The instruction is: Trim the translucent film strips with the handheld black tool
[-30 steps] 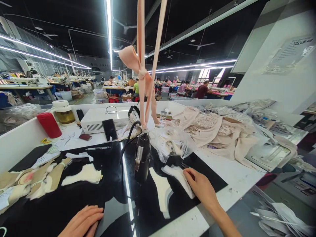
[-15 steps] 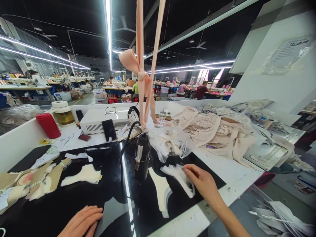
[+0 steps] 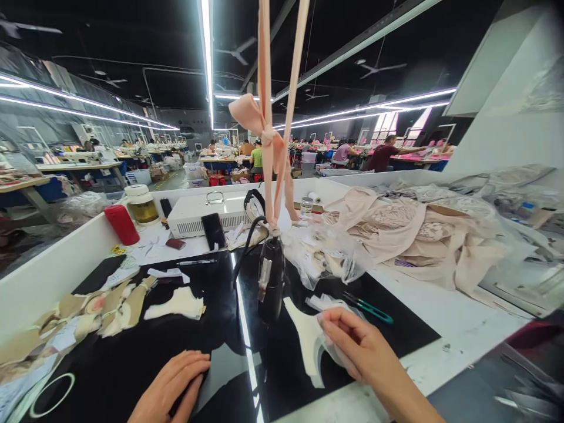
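My left hand [image 3: 174, 385] lies flat on the black work surface, its fingertips at the edge of a grey see-through cut piece [image 3: 224, 367]. My right hand [image 3: 363, 352] has thumb and fingers pinched together on a thin translucent cut piece [image 3: 337, 354], partly hidden by the fingers. Just left of it is a stack of cream cut pieces [image 3: 302, 332]. Behind the right hand sits a stack of translucent pieces [image 3: 321, 301], largely covered. Green-handled thread snips [image 3: 372, 310] lie beyond that hand.
A black corded tool [image 3: 271, 282] stands mid-table beneath knotted peach straps [image 3: 268, 136]. More cream pieces [image 3: 176, 304] and tan bundles [image 3: 132, 305] lie left. A plastic bag [image 3: 324, 252] and a beige garment pile [image 3: 409, 229] occupy the back right. A white box [image 3: 198, 214] stands behind.
My right hand has shifted left off the translucent stack towards the cream pieces, with a thin piece in its pinch. The snips now show. The view has turned left; my left hand stays flat.
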Tool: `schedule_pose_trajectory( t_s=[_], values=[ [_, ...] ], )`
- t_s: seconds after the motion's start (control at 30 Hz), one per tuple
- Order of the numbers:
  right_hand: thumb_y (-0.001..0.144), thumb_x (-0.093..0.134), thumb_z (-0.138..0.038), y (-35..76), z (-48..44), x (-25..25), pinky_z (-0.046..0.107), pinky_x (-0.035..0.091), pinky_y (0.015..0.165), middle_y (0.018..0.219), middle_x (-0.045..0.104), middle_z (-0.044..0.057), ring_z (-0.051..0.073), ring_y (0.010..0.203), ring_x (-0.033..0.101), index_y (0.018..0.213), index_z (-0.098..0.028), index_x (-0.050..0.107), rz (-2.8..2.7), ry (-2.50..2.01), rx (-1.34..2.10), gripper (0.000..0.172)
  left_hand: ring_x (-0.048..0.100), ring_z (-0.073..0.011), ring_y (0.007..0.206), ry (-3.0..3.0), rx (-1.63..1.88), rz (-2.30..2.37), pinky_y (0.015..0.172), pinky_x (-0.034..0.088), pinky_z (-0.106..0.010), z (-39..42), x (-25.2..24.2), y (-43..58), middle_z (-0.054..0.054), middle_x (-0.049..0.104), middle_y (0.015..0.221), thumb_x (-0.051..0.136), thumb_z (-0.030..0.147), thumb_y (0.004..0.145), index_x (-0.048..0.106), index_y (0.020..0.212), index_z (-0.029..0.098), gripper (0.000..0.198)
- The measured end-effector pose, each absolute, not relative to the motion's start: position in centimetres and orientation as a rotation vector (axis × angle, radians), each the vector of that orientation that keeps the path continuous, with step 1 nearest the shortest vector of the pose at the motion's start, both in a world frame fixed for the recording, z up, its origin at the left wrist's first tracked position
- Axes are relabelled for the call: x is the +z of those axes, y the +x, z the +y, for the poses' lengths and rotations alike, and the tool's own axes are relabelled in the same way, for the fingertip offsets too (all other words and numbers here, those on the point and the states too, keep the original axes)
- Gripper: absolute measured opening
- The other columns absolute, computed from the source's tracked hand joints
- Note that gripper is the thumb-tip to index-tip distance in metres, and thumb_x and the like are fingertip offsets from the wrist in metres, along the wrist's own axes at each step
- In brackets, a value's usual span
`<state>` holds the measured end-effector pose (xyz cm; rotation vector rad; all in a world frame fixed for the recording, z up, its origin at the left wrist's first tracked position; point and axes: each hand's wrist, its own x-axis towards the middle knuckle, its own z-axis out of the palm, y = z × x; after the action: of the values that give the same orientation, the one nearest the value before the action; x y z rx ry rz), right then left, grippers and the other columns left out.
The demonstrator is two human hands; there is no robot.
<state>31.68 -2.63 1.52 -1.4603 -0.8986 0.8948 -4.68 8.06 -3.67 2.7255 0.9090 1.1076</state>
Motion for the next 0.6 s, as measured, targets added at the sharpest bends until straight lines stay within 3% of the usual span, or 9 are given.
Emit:
schedule_pose_trajectory(
  t_s=[0.23, 0.37, 0.47, 0.6],
  values=[
    [0.083, 0.073, -0.049, 24.2, -2.4, 2.5, 0.024, 0.028, 0.054, 0.061, 0.047, -0.005, 0.010, 0.057, 0.037, 0.080, -0.020, 0.067, -1.260, -1.440, 1.300, 0.030, 0.069, -0.0262, 0.120, 2.143, 0.845, 0.940, 0.109, 0.053, -0.038, 3.3, 1.0, -0.9, -0.007, 0.075, 0.125, 0.064, 0.030, 0.098, 0.076, 0.122, 0.032, 0.028],
    [0.083, 0.068, -0.038, 21.9, -2.1, 3.2, 0.025, 0.030, 0.057, 0.062, 0.048, -0.005, 0.012, 0.060, 0.040, 0.076, -0.022, 0.066, -1.513, -1.423, 1.414, 0.018, 0.063, -0.0307, 0.126, 1.708, 0.687, 0.905, 0.114, 0.045, -0.042, 1.8, 3.0, 0.7, -0.009, 0.071, 0.133, 0.079, 0.025, 0.084, 0.072, 0.130, 0.030, 0.047],
    [0.084, 0.065, -0.033, 21.3, -2.0, 3.4, 0.025, 0.031, 0.059, 0.063, 0.049, -0.005, 0.013, 0.062, 0.043, 0.077, -0.022, 0.066, -1.595, -1.382, 1.459, 0.013, 0.069, -0.0262, 0.108, 1.486, 0.614, 0.880, 0.101, 0.050, -0.034, 1.5, 3.5, 1.0, -0.006, 0.075, 0.110, 0.085, 0.021, 0.074, 0.074, 0.121, 0.025, 0.048],
    [0.087, 0.062, -0.033, 21.4, -1.8, 3.0, 0.025, 0.031, 0.058, 0.063, 0.048, -0.005, 0.013, 0.061, 0.042, 0.079, -0.022, 0.067, -1.624, -1.370, 1.487, 0.014, 0.062, -0.0148, 0.077, 1.249, 0.576, 0.904, 0.077, 0.048, -0.025, 1.4, 3.4, 0.6, 0.000, 0.067, 0.082, 0.086, 0.022, 0.071, 0.074, 0.095, 0.018, 0.028]
  ],
)
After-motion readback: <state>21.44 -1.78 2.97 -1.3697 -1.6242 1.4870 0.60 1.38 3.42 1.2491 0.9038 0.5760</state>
